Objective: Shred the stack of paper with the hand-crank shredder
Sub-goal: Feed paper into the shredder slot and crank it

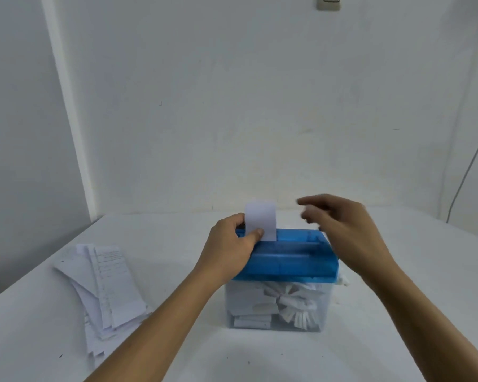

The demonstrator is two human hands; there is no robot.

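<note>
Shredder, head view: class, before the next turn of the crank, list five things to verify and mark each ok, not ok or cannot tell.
1. The paper strip stands upright in the slot of the blue shredder top: ok.
2. The left hand pinches the paper strip just above the slot: ok.
3. The right hand grips the crank: not ok; it hovers, blurred, above the shredder's right end and holds nothing.
4. The crank is free to turn: cannot tell; it does not show.
5. The clear bin has room: cannot tell; shreds show at most heights.
6. The stack lies ready on the table, left of the shredder: ok.
</note>
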